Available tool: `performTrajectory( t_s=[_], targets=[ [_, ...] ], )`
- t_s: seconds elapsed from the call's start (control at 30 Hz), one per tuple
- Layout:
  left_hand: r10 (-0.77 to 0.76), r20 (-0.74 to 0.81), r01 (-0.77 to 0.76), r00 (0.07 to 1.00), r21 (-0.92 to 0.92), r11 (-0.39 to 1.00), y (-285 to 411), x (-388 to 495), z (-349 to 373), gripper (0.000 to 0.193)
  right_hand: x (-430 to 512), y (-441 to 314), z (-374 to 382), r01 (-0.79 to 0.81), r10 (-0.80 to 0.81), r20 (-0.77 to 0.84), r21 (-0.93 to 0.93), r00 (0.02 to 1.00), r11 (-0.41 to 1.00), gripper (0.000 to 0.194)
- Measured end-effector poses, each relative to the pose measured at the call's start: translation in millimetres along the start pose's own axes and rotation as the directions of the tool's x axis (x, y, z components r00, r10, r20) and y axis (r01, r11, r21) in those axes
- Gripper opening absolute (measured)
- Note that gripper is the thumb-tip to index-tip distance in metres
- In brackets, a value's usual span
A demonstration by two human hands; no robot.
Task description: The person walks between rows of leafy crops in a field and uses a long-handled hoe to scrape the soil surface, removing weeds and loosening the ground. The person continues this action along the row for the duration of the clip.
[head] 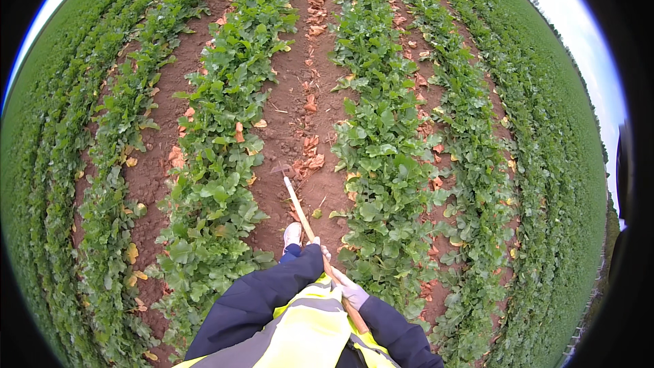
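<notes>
A long wooden-handled hoe [303, 216] slants from my waist up and to the left over the bare furrow. Its small metal blade [280, 168] is at or just above the soil, beside some dry brown leaves [310, 163]; contact cannot be made out. My left hand [324, 249], gloved in a pale colour and partly hidden by the dark sleeve, grips the shaft around its middle. Further back, near the butt end, my right hand [350, 289] in a whitish glove is closed around the same handle.
Leafy green crop rows run along both sides of the furrow, one on the left [219, 163] and one on the right [380, 163]. Withered leaves [317, 5] lie in a line up the soil strip. My light shoe [292, 235] stands in the furrow under the shaft.
</notes>
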State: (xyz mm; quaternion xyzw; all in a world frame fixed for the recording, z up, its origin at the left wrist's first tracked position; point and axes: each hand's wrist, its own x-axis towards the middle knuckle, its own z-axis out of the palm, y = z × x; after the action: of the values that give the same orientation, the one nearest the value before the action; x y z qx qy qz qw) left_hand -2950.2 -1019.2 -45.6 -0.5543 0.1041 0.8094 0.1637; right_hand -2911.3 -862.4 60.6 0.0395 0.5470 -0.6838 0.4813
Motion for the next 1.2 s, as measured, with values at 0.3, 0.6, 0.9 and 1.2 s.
performTrajectory(
  t_s=[0.3, 0.6, 0.9, 1.2],
  targets=[
    [0.201, 0.363, -0.052, 0.910, -0.383, 0.922, 54, -10, -41, 0.015, 1, -93, 63, -0.566, 0.526, 0.230, 0.476, 0.819, 0.673, 0.046],
    [0.172, 0.268, -0.034, 0.948, -0.451, 0.892, 43, 3, -26, 0.017, 1, -46, 38, -0.659, -0.007, 0.659, 0.752, 0.752, -0.032, 0.043],
    [-0.106, 0.330, 0.232, 0.938, -0.371, 0.899, 51, -86, 15, 0.037, -36, -83, 64, -0.429, 0.419, 0.183, 0.650, 0.889, 0.627, 0.033],
    [-0.043, 0.244, 0.124, 0.969, -0.328, 0.936, 30, -72, 34, 0.032, -41, -70, 49, -0.506, 0.238, 0.449, 0.801, 0.861, 0.321, 0.041]
  ],
)
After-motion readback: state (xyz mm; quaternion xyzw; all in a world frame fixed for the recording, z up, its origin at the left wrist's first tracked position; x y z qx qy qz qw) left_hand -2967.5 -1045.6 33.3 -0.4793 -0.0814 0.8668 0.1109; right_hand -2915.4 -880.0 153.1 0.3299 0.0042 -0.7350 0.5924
